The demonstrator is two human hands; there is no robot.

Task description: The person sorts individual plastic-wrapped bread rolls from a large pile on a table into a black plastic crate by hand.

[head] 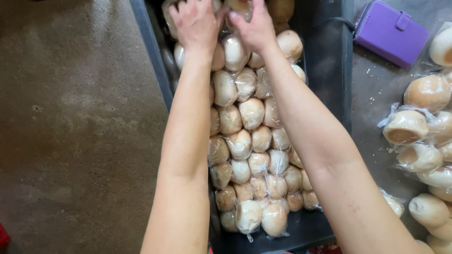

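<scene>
Both the left hand and the right hand close their grip on a bagged bun at the far end of a dark crate. Below the grip, wrapped buns already fill the crate in rows. Judging by that, the packing is far along, and the next move calls for seating this bag snugly.

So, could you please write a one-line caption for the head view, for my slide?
Both hands, left and right, press on plastic-wrapped buns packed in a dark crate.
</scene>
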